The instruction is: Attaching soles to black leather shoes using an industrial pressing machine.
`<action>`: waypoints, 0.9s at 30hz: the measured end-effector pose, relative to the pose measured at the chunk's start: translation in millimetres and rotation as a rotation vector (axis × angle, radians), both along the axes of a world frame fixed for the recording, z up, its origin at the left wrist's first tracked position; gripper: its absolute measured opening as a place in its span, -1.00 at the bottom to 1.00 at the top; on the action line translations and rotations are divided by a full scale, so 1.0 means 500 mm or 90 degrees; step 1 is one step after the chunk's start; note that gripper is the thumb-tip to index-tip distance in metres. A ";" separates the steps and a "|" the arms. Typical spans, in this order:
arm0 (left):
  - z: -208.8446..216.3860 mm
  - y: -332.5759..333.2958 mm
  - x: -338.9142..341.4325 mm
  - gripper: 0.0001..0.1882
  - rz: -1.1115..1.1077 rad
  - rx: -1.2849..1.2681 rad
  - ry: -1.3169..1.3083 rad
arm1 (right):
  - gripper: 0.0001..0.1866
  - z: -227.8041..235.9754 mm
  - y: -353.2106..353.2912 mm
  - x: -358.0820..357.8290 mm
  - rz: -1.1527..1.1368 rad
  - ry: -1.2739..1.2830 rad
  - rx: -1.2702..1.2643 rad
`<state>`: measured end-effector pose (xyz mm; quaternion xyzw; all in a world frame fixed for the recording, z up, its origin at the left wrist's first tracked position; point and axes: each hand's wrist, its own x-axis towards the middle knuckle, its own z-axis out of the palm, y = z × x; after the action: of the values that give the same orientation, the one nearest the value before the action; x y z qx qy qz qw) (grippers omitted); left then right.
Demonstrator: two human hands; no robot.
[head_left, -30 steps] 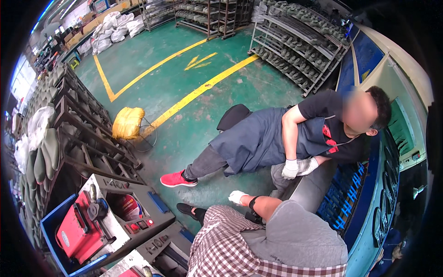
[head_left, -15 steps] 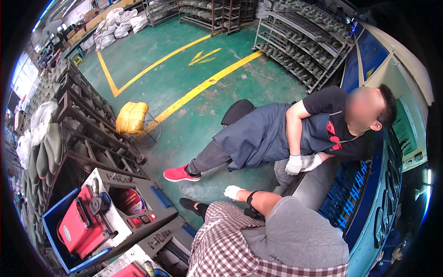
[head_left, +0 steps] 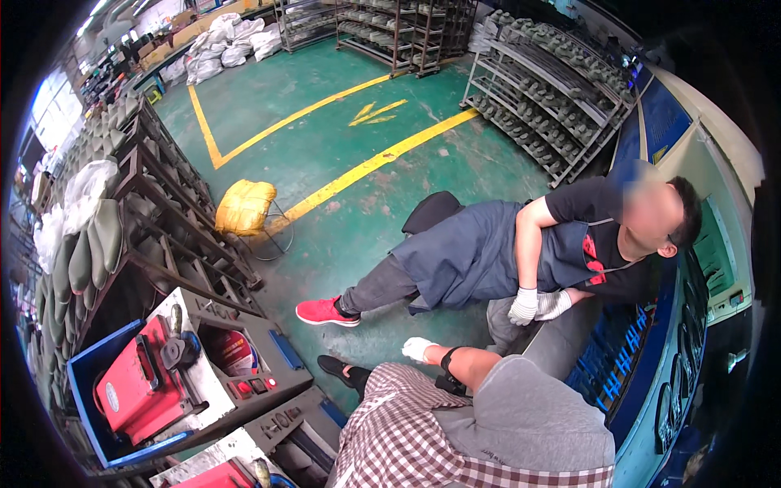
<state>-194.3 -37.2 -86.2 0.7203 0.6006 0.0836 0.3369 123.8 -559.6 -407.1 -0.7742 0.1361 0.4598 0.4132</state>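
Note:
My right hand (head_left: 418,350) wears a white glove and hangs in front of my body above the green floor. A dark strap wraps the forearm below my grey sleeve (head_left: 529,398). No object shows in this hand; it is too small and foreshortened to tell how the fingers are held. My left hand is out of view. A brown-and-white checked apron (head_left: 390,423) covers my front. Nearby, a co-worker in a dark apron (head_left: 468,252) leans by the machine. The co-worker's gloved hands (head_left: 537,307) rest close together and touch.
Left of me stand red-and-white workstations (head_left: 142,382) with blue trays. Behind them is a dark rack (head_left: 154,207) holding green shoe-shaped pieces. A yellow-covered stool (head_left: 244,207) stands on the floor. A wheeled shoe rack (head_left: 541,98) is at the back, and a blue machine (head_left: 626,350) at the right.
The whole view has shifted slightly, so the surroundings sit lower and more to the right. My right hand still hangs, and the co-worker's hands stay together.

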 end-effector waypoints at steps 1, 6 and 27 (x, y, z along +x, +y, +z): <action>0.002 -0.003 0.003 -0.50 0.005 -0.001 0.000 | -0.66 0.006 0.005 -0.003 0.011 -0.043 -0.005; 0.017 -0.019 0.010 -0.52 0.024 -0.012 0.002 | -0.64 -0.012 0.015 -0.008 -0.001 -0.126 0.012; 0.010 0.002 -0.002 -0.52 -0.012 -0.031 0.027 | -0.66 0.025 0.019 -0.011 -0.002 -0.084 -0.012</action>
<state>-195.4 -36.4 -81.1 0.7188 0.6028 0.0507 0.3426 118.4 -550.1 -394.7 -0.8063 0.1140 0.4057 0.4150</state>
